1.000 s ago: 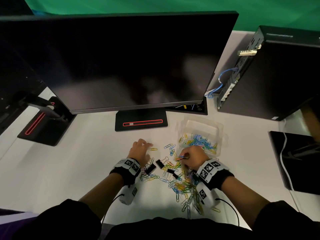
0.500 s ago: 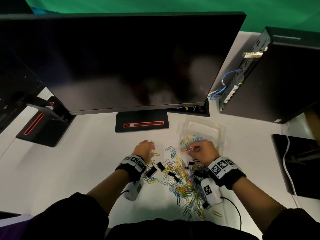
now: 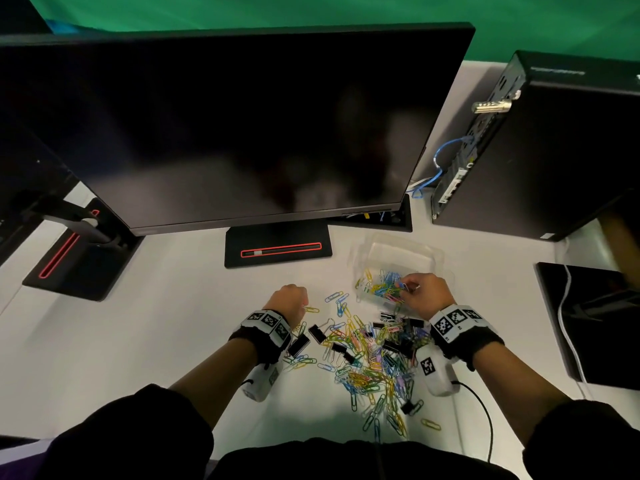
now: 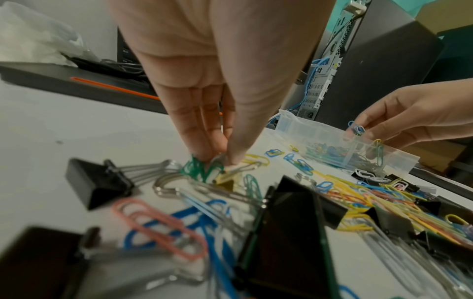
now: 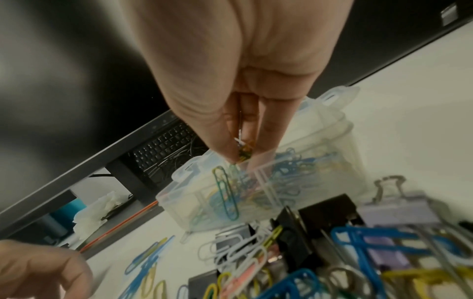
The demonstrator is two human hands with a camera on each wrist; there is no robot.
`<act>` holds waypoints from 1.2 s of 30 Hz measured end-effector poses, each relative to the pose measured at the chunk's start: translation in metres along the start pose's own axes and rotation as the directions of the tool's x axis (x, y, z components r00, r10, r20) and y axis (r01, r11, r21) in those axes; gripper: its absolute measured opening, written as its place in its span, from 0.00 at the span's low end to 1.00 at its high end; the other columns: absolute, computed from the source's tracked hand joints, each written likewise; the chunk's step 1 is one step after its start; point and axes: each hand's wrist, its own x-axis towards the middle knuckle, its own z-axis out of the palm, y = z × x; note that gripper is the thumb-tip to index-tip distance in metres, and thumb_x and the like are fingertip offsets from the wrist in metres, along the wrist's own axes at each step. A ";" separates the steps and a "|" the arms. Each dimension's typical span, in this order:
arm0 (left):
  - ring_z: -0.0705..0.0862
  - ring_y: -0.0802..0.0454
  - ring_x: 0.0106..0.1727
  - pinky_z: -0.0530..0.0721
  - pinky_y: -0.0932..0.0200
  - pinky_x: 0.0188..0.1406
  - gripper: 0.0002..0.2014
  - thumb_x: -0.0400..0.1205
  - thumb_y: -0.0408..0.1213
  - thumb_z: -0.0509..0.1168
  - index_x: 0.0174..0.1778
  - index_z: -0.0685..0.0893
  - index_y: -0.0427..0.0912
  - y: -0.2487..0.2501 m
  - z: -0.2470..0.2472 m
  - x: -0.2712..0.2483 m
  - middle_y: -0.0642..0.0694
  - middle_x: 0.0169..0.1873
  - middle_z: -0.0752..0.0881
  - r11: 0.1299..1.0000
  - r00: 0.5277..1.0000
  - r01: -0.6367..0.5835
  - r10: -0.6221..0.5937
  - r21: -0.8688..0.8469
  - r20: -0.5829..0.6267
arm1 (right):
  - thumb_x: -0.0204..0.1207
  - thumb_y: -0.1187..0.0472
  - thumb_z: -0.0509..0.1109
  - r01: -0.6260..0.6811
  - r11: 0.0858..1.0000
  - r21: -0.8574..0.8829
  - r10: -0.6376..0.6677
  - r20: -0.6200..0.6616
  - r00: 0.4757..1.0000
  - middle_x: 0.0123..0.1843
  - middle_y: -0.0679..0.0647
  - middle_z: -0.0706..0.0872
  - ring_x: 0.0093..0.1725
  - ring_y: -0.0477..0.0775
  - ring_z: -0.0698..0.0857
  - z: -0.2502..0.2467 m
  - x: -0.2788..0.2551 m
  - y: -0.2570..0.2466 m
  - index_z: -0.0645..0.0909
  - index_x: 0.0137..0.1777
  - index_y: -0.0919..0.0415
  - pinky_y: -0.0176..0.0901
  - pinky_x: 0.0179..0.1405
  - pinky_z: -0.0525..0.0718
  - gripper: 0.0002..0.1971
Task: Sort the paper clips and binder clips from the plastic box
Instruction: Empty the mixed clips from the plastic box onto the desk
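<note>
A clear plastic box [image 3: 429, 252] sits on the white desk, with coloured paper clips in its near end. My right hand [image 3: 408, 285] hovers over that end and pinches a few paper clips [image 5: 244, 152] just above the box [image 5: 340, 129]. One green-blue clip [image 5: 226, 194] hangs against the box wall. A mixed pile of paper clips [image 3: 367, 372] and black binder clips [image 3: 317, 333] lies in front of me. At the pile's left edge my left hand [image 3: 302, 302] presses down, and its fingertips pinch green paper clips [image 4: 197, 169] on the desk.
A large monitor [image 3: 242, 133] on a black stand [image 3: 277, 249] rises just behind the work spot. A black computer tower [image 3: 554, 150] stands at the back right, a dark pad [image 3: 595, 323] with a white cable at the right, and a second monitor base [image 3: 79, 258] at the left.
My right hand has moved from the pile forward and right to the box, carrying paper clips. My left hand stayed at the pile's left edge and curled its fingers in.
</note>
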 end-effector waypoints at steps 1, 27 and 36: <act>0.80 0.44 0.61 0.77 0.53 0.63 0.11 0.82 0.32 0.58 0.58 0.80 0.39 0.001 0.000 -0.001 0.41 0.59 0.82 1.000 1.000 -0.004 0.004 -0.001 -0.002 | 0.71 0.68 0.69 -0.010 1.000 0.009 0.010 0.001 1.000 0.49 0.61 0.90 0.47 0.58 0.86 0.000 0.000 0.000 0.86 0.55 0.62 0.34 0.48 0.76 0.13; 0.78 0.45 0.62 0.75 0.59 0.65 0.18 0.80 0.27 0.57 0.63 0.82 0.44 0.000 0.015 -0.029 0.40 0.61 0.75 0.974 0.991 -0.134 0.132 -0.183 -0.026 | 0.70 0.75 0.63 0.571 0.774 -0.272 -0.380 0.522 0.763 0.82 0.58 0.55 0.82 0.57 0.53 0.077 -0.011 -0.058 0.62 0.77 0.58 0.45 0.80 0.52 0.35; 0.80 0.46 0.59 0.75 0.62 0.61 0.18 0.80 0.34 0.63 0.67 0.78 0.44 0.026 0.033 -0.034 0.42 0.60 0.75 0.958 0.972 -0.211 0.226 -0.194 0.061 | 0.75 0.65 0.59 0.596 0.777 -0.203 -0.474 0.434 0.766 0.79 0.55 0.65 0.78 0.55 0.63 0.065 -0.051 -0.009 0.70 0.73 0.56 0.42 0.78 0.61 0.25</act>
